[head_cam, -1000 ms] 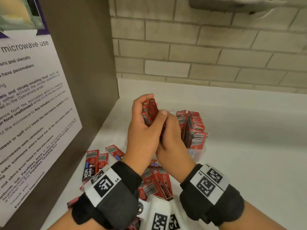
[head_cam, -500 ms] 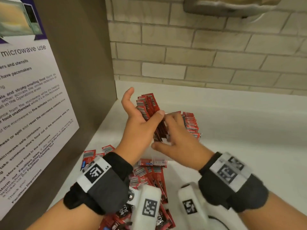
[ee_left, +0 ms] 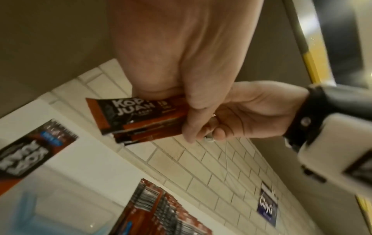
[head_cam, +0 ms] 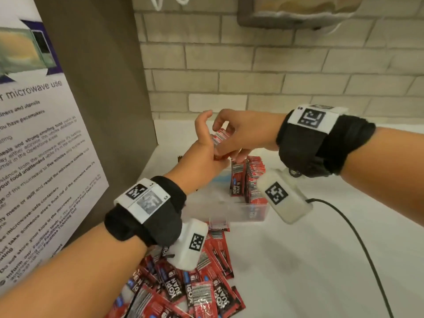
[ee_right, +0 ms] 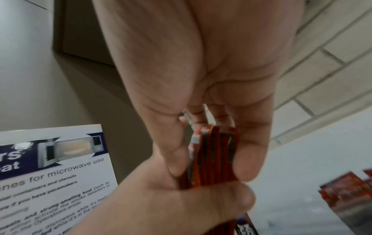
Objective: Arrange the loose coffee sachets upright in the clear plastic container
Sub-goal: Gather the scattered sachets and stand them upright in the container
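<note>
Clear plastic container [head_cam: 243, 211] sits on the white counter [head_cam: 321, 260], a row of upright Kopi Juan sachets [head_cam: 249, 177] at its right end. In front of it lies the loose sachet pile [head_cam: 197, 290]. Above it, your left hand [head_cam: 206, 157] and right hand [head_cam: 243, 136] both pinch one sachet bundle [ee_right: 211, 155]; you're squaring it. Next, lower it upright beside the row.

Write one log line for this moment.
both hands grip sachet bundle | above container | row upright inside | loose pile remains
</note>
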